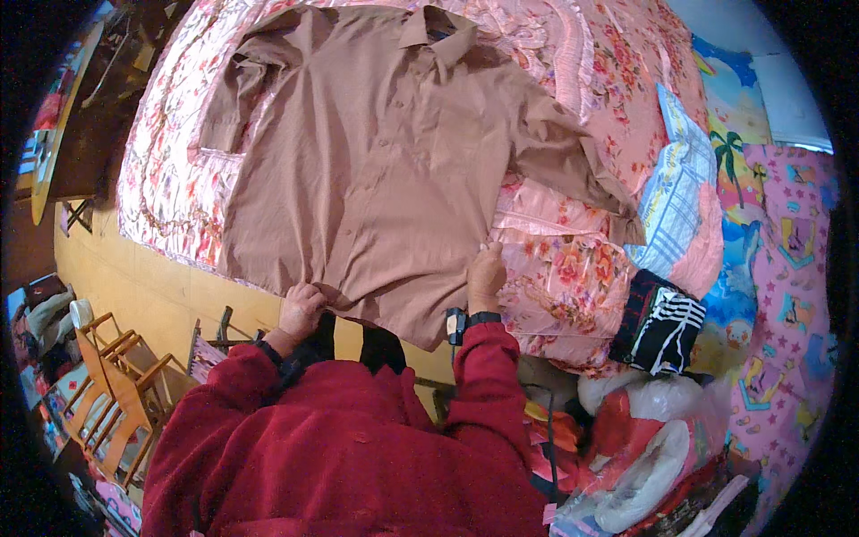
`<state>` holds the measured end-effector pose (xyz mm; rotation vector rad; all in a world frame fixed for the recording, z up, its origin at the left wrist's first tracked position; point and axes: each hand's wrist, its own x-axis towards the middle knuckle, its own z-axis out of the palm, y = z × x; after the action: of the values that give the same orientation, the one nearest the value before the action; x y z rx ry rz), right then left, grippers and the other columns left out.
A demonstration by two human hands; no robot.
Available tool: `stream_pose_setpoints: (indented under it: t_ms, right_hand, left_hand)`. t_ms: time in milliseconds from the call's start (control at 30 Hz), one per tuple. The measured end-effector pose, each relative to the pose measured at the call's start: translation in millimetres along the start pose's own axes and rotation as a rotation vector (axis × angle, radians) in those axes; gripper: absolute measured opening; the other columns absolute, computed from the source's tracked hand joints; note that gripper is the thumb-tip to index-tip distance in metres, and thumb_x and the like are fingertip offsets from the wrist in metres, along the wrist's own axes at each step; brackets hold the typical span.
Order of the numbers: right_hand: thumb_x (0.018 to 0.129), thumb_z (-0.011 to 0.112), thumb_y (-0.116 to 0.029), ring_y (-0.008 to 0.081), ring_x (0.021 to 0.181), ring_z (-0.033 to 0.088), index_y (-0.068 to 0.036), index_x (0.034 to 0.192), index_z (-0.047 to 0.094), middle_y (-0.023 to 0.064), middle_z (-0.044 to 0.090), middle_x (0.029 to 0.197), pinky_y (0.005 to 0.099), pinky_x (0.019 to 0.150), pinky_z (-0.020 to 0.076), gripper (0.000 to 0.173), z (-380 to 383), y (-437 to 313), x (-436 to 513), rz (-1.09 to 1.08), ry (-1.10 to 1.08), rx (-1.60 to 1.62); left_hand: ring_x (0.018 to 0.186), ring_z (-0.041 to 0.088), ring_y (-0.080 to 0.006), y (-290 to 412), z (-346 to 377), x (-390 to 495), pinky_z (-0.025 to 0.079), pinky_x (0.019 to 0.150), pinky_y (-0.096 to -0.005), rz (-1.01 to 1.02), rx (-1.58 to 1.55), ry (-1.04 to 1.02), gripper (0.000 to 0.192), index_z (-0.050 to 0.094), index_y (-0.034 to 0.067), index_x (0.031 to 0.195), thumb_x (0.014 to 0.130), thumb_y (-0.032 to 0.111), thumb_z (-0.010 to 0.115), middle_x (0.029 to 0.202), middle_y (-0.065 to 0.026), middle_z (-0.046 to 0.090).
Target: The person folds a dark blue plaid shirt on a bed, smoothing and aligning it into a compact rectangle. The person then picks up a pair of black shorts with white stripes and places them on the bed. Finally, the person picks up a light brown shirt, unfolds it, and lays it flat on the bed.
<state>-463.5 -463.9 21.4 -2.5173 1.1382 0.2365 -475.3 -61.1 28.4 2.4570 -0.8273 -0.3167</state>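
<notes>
A brown button-up shirt (376, 161) lies spread front side up on a floral bedspread (564, 282), its collar at the far side and its hem towards me. Gathered folds run up from the hem where my left hand (302, 310) pinches the lower edge. My right hand (487, 268) grips the shirt's side edge a little above the hem. Both sleeves are bent; the one on the right reaches out across the bedspread. Dark bands circle both my wrists, and the right one carries a small device.
To the right lie a folded black-and-white striped cloth (668, 329) and a light blue plaid cloth (678, 181). Plastic-wrapped bundles (644, 450) sit below the bed's right corner. A wooden chair (114, 403) stands at the lower left. Colourful printed coverings (782, 268) hang along the right.
</notes>
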Motion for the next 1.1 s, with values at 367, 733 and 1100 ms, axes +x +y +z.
stream_pose_setpoints:
  t_ms: [367, 733, 1100]
  right_hand:
    - [0.085, 0.07, -0.029, 0.0438, 0.079, 0.065, -0.003, 0.089, 0.062, 0.0212, 0.068, 0.082, 0.0498, 0.071, 0.05, 0.027, -7.9, 48.7, -97.9, -0.157, -0.151, 0.069]
    - [0.089, 0.067, -0.022, 0.0427, 0.085, 0.063, -0.003, 0.105, 0.057, 0.023, 0.064, 0.097, 0.0477, 0.073, 0.0493, 0.026, 19.1, 83.0, -130.8, 0.013, 0.11, 0.358]
    - [0.081, 0.075, -0.033, 0.038, 0.077, 0.064, -0.002, 0.082, 0.064, 0.0178, 0.065, 0.079, 0.0454, 0.07, 0.0503, 0.032, 33.3, 91.3, -173.4, -0.037, 0.092, 0.177]
  left_hand:
    - [0.095, 0.055, -0.0323, -0.6, -3.2, 3.2, 0.045, 0.081, -0.0449, -0.019, -0.033, -0.043, 0.019, 0.061, 0.011, 0.082, 0.066, 0.009, 0.073, 0.092, -0.0074, 0.059]
    - [0.093, 0.055, -0.0318, 9.1, -0.3, 2.5, 0.044, 0.079, -0.0442, -0.025, -0.023, 0.009, 0.019, 0.06, 0.01, 0.082, 0.068, 0.009, 0.072, 0.092, -0.008, 0.058]
    - [0.091, 0.056, -0.0316, 13.3, -0.2, 5.1, 0.044, 0.077, -0.0443, -0.032, 0.0, 0.015, 0.017, 0.059, 0.01, 0.08, 0.067, 0.007, 0.07, 0.088, -0.0076, 0.059]
